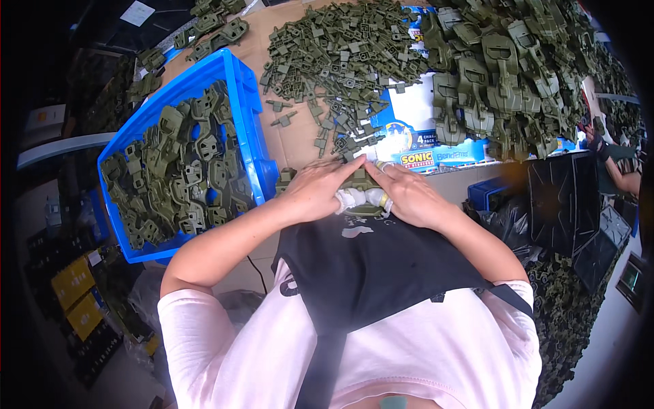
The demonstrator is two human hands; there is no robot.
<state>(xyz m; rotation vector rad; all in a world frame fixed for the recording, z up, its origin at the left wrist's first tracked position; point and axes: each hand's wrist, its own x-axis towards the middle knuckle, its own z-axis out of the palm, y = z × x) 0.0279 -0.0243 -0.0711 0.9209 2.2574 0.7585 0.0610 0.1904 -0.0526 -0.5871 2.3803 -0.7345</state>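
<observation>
My left hand (315, 189) and my right hand (417, 196) meet at the table's near edge, just in front of my black apron (361, 273). Between them they grip an olive-green moulded plastic part (360, 180), which the fingers partly cover. White wraps cover some fingertips, the thumbs among them. Both index fingers point inward and come together above the part. Just beyond the hands begins a spread of small olive-green plastic pieces (340, 58). Whether a small piece sits under the index fingertips is too hidden to make out.
At left, a blue crate (253, 116) holds many larger green parts (184, 163). More large parts (501, 75) are heaped at the far right, over blue-and-white printed card (449, 155). Black crates (555, 204) stand lower right. Another person's arm (616, 174) shows at the right edge.
</observation>
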